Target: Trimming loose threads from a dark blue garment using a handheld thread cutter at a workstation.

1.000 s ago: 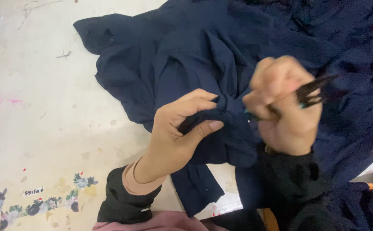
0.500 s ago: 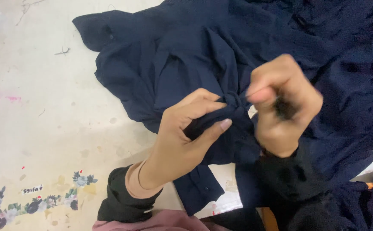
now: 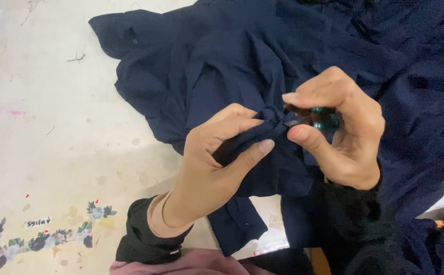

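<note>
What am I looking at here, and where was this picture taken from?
There is no machine here, only a person's two bare hands, seen from a camera worn on the head and looking down. The left hand pinches a bunched fold of a dark navy garment that lies spread over a pale, stained table. The right hand grips a small dark tool with green parts close against that fold; what kind of tool it is I cannot tell. Both wrists wear black sleeves. A strip of flower stickers runs along the table's near edge.
</note>
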